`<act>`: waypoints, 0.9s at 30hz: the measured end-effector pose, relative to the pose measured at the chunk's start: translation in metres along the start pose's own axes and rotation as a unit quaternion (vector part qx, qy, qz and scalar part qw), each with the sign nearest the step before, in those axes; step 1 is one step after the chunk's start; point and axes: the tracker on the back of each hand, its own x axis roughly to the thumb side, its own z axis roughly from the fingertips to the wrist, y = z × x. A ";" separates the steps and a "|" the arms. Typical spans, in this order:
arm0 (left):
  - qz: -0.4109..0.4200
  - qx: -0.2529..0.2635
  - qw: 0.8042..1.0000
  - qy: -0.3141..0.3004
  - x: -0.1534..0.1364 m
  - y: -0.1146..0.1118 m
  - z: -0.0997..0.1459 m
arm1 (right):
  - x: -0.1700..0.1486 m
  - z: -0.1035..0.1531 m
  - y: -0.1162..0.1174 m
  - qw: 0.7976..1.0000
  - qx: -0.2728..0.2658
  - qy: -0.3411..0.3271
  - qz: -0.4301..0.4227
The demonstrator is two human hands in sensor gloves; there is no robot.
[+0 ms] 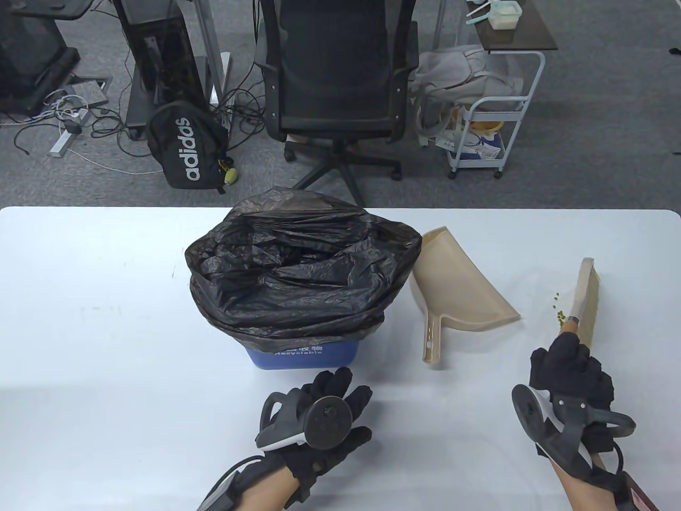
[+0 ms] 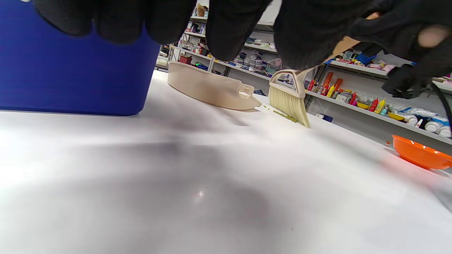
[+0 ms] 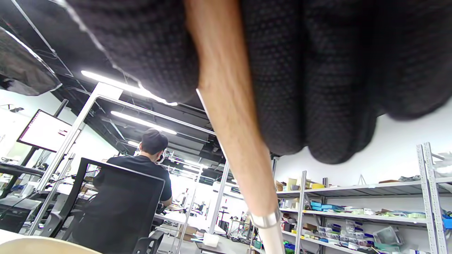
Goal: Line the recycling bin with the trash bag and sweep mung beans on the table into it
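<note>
Fingers of right hand [image 1: 569,372] curled round the wooden brush [image 1: 584,298] handle, bristles down on the tabletop near its right edge, touching the beans [image 1: 558,314]. Left hand [image 1: 319,420] fingers loosely spread, holding nothing, near front edge just before the bin [image 1: 303,356]. Bin stands mid-table, bag [image 1: 298,271] already lining it, rim folded over. Dustpan [image 1: 457,298] lies between bin and brush. Beans likely light, hard, roll easily; short strokes advised. Dustpan stiff plastic, take by its handle. Tabletop white, smooth, glossy. Room: office chair [image 1: 335,69], backpack [image 1: 186,143], cart [image 1: 489,106] beyond far edge; shelves in wrist views.
</note>
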 end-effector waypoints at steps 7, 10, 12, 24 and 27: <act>0.000 0.001 1.000 -0.001 -0.002 0.001 0.000 | 0.002 -0.024 0.015 1.000 -0.008 0.017 -0.005; 0.000 0.001 1.000 -0.001 -0.003 0.001 0.001 | -0.001 -0.030 0.017 1.000 -0.010 0.016 -0.001; 0.000 0.001 1.000 -0.001 -0.003 0.002 0.001 | -0.005 -0.030 0.012 1.000 -0.014 0.014 -0.001; -0.002 -0.001 1.000 -0.002 -0.003 0.002 0.001 | -0.007 0.009 -0.022 1.000 -0.009 0.014 -0.013; -0.001 -0.001 1.000 -0.003 -0.001 0.001 0.001 | 0.001 0.007 -0.013 1.000 -0.012 0.022 -0.015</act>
